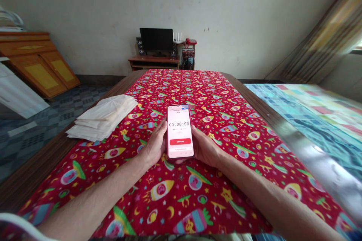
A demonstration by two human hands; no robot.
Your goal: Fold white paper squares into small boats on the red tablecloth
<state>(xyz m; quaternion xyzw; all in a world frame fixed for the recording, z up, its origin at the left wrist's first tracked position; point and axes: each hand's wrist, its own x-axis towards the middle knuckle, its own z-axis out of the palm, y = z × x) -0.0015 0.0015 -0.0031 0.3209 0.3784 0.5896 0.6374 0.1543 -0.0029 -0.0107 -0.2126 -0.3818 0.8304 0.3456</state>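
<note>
Head view: phone, one, screen lit, between left hand and right hand, both clamped on its sides. Papers, one pile, left of and beyond left hand. Cloth, red, under both hands, on bench. Advisable hold: even side pressure, thumbs off screen.

Black monitor, brown desk beneath it, speakers flanking it, red telephone to its right, wooden cabinet well to its left
</note>
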